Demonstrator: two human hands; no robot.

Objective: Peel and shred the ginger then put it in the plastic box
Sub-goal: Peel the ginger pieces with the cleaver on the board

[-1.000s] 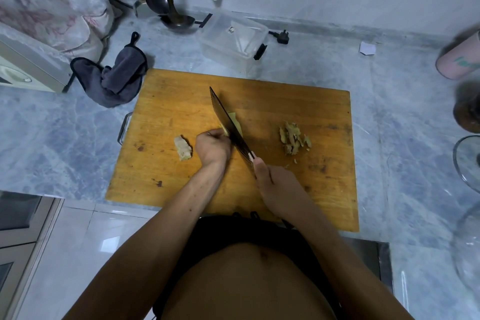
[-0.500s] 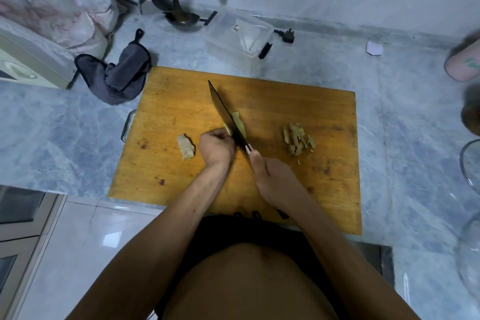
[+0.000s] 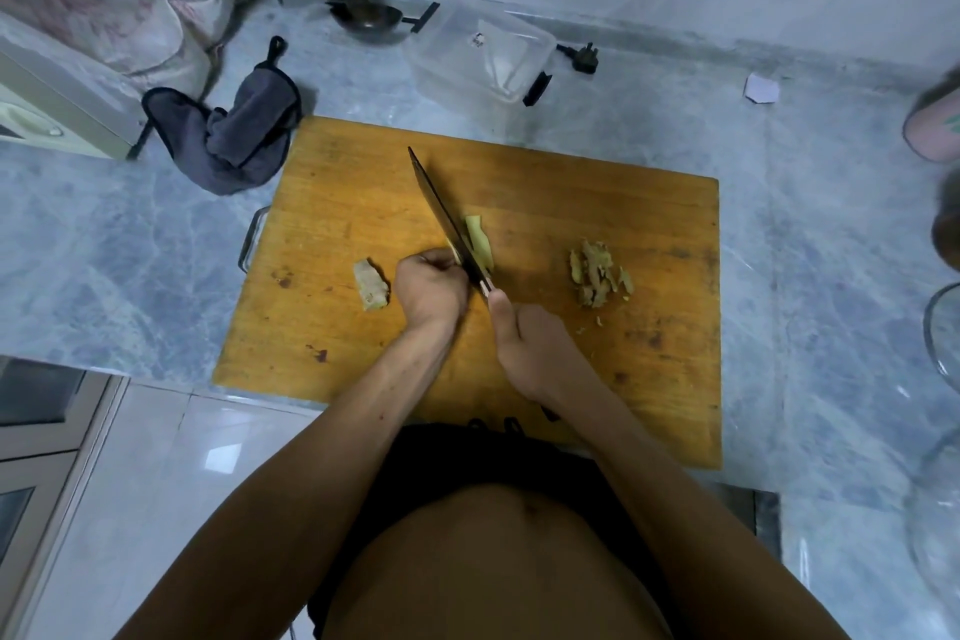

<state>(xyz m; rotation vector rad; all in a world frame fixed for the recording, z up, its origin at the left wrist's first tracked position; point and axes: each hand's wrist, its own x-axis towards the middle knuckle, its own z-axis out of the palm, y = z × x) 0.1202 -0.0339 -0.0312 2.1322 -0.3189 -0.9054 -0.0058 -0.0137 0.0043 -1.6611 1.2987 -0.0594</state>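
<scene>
On the wooden cutting board (image 3: 597, 192) my left hand (image 3: 431, 288) curls round a piece of peeled ginger, mostly hidden by the fingers. My right hand (image 3: 530, 348) grips the handle of a dark cleaver (image 3: 447, 218) whose blade stands edge-down right beside the left fingers. Pale yellow ginger slices (image 3: 479, 244) lie just right of the blade. An unpeeled ginger chunk (image 3: 370, 284) sits left of my left hand. A heap of ginger peel (image 3: 597, 273) lies to the right. The clear plastic box (image 3: 480, 55) stands behind the board.
A dark grey cloth (image 3: 234, 130) lies at the board's back left corner. Ladles (image 3: 363, 10) hang at the wall behind. A black plug (image 3: 584, 57) lies next to the box. A pink cup (image 3: 935, 125) and a glass bowl rim (image 3: 940, 327) are at the right edge.
The cleaver blade has shifted slightly toward my left fingers, with a little more sliced ginger lying to its right. Both hands stay in the same place on the board.
</scene>
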